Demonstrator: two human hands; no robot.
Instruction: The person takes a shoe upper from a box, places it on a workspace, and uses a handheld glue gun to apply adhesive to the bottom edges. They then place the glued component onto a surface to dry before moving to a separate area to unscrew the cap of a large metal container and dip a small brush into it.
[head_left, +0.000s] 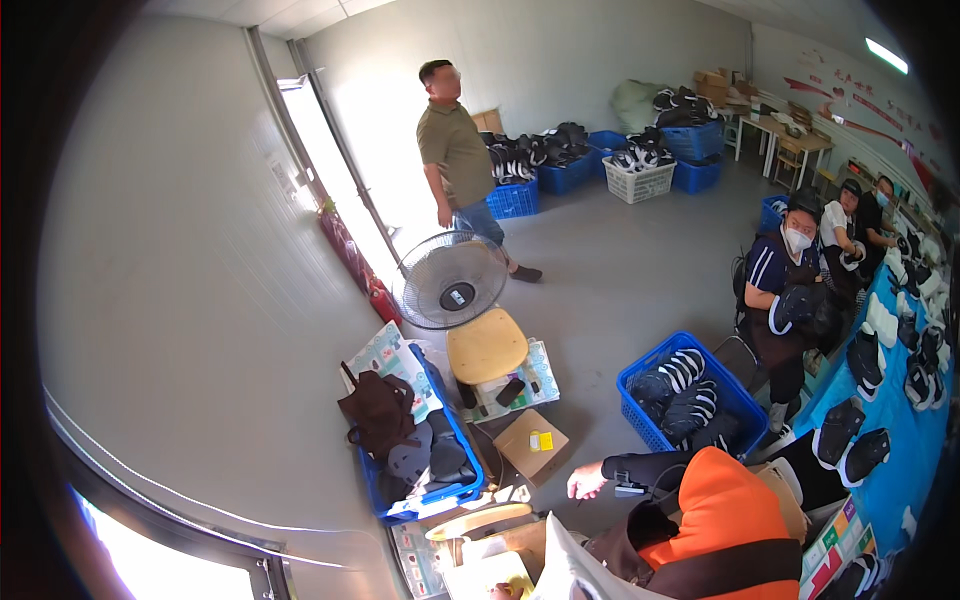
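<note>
My left hand point(587, 482) reaches out to the left at the lower middle, in a dark sleeve with a small device strapped at the wrist. Its fingers look loosely spread, and nothing shows in them. A cardboard box point(532, 446) with a yellow label is the nearest thing, just beyond the hand. Orange clothing point(720, 510) crossed by a dark brown strap fills the lower edge beside the arm. My right hand cannot be made out. A blue crate point(427, 503) with dark shoe pieces and a brown cloth bag point(380, 410) stands left of the box.
A standing fan point(450, 281) and a wooden chair point(487, 345) stand beyond the box. Another blue crate point(640, 421) holds black-and-white shoes. Co-workers sit along a blue-covered table point(907, 440) of shoes at the right. A person point(457, 150) stands near the doorway. Full crates line the back wall.
</note>
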